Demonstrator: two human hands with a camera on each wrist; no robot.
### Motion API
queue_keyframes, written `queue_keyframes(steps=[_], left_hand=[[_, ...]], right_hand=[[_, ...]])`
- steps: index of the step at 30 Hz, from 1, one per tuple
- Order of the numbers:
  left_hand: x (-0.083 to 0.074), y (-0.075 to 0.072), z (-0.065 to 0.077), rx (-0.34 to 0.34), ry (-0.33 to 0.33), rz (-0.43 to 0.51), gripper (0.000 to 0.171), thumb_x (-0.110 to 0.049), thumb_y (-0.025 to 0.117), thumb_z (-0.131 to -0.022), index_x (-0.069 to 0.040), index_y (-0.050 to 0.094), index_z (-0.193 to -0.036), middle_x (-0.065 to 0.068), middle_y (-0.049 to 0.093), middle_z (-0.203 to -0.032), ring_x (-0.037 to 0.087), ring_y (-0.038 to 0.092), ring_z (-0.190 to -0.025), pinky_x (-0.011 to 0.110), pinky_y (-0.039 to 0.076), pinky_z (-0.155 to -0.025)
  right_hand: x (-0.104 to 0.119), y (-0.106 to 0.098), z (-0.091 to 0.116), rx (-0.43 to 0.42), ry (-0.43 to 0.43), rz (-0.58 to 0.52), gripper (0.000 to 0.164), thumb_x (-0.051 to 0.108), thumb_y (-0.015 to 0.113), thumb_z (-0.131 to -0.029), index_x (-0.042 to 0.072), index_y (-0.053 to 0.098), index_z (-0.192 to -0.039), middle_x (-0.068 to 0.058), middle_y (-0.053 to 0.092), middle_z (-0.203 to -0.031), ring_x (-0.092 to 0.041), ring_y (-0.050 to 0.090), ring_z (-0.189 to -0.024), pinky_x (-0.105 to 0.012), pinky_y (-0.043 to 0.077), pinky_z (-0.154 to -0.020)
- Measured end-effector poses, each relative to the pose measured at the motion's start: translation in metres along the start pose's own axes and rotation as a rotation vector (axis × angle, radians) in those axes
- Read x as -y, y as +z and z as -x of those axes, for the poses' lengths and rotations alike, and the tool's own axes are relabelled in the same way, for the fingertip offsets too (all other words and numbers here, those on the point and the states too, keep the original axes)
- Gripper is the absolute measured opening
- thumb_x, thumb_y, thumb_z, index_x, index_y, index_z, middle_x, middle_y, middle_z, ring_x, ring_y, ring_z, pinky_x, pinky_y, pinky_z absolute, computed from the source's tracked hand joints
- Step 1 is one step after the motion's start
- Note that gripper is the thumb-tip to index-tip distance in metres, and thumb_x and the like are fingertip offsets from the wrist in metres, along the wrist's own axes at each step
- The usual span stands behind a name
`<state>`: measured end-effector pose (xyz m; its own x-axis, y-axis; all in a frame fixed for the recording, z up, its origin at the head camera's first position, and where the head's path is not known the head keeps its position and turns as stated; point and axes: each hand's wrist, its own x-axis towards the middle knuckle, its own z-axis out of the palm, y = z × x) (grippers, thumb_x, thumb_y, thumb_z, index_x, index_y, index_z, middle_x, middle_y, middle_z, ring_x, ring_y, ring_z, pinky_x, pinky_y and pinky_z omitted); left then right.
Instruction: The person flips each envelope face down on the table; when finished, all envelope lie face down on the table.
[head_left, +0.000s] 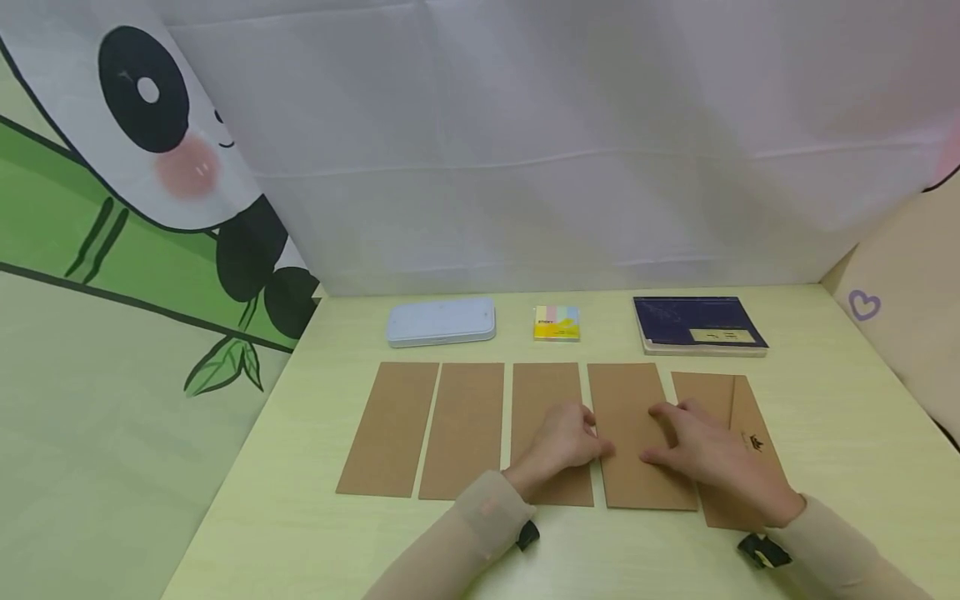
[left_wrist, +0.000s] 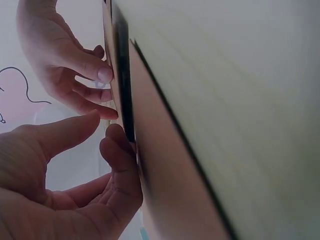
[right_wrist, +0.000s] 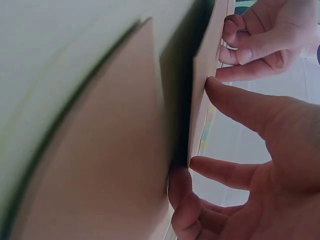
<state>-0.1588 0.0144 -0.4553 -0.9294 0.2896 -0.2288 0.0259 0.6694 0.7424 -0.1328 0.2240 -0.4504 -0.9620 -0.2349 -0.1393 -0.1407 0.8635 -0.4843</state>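
Note:
Several flat brown kraft-paper pieces lie in a row. On either side of the fourth piece [head_left: 626, 392] are the two hands. At its left edge is the left hand [head_left: 564, 435], above the third piece [head_left: 543, 383], with fingers bent and the thumb apart in the left wrist view. The right hand [head_left: 701, 446] reaches over the fifth piece [head_left: 690, 387], its thumb and index finger spread and touching the fourth piece's right side. In the right wrist view, a dark gap shows beneath that side. A seam and a crown mark [head_left: 756, 442] show on the fifth piece.
Behind the row stand a pale flat case [head_left: 441, 322], a pack of sticky notes [head_left: 557, 323] and a dark blue book [head_left: 697, 323]. More brown pieces [head_left: 390, 425] lie at the left. A white cloth [head_left: 525, 167] hangs along the table's back edge.

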Motion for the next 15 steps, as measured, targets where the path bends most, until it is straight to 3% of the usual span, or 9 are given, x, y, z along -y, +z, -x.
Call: queue_keyframes(steps=[8, 15], left_hand=[[-0.0009, -0.0022, 0.0005, 0.020, -0.048, -0.032, 0.046, -0.029, 0.084, -0.070, -0.001, 0.067, -0.103, -0.003, 0.060, -0.075, 0.010, 0.054, -0.066, 0.025, 0.047, -0.064], [-0.0019, -0.0023, 0.0020, 0.027, -0.051, -0.031, 0.047, -0.029, 0.083, -0.071, 0.000, 0.067, -0.106, -0.004, 0.058, -0.060, 0.009, 0.054, -0.063, 0.024, 0.045, -0.063]], right_hand=[[0.0004, 0.0032, 0.0002, -0.015, 0.007, 0.013, 0.070, 0.045, 0.078, -0.076, 0.002, 0.055, -0.125, -0.022, 0.050, -0.111, -0.029, 0.053, -0.084, -0.045, 0.046, -0.066], [-0.0038, 0.0015, 0.0023, -0.037, -0.026, -0.010, 0.069, 0.043, 0.078, -0.077, -0.002, 0.055, -0.125, -0.025, 0.051, -0.115, -0.035, 0.052, -0.098, -0.051, 0.046, -0.077]])
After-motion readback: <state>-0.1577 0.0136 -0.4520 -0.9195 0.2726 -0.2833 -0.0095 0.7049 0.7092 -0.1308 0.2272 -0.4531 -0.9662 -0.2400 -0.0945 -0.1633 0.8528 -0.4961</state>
